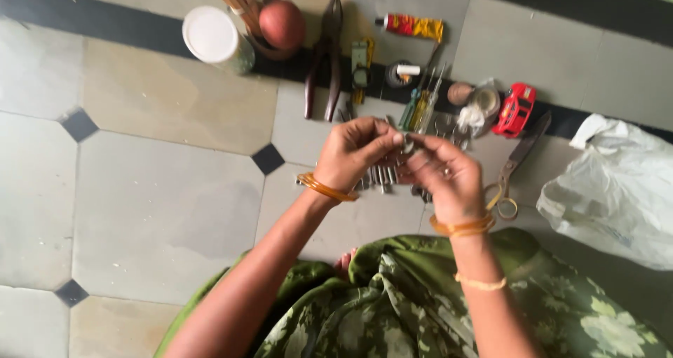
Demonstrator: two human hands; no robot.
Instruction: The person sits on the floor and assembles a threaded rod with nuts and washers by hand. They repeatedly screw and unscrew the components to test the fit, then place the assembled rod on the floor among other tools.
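Both hands are raised together above the grey stone-tiled floor. The left hand and the right hand meet fingertip to fingertip on a small silvery metal part, pinched between them at the centre of the view; the fingers of each hand are drawn narrow around it, and the exact shape of the part cannot be told. Directly beneath the hands, a loose group of short silvery metal bolts lies on the floor. Beyond the hands, a row of items lies along a dark tile band: long dark-handled pliers, a red-and-yellow squeeze tube, several green- and yellow-handled screwdrivers, a small red toy car, and a white-lidded round jar. Metal scissors with yellowish handle loops lie just beside the right hand. A crumpled white plastic bag sits well apart to the right.
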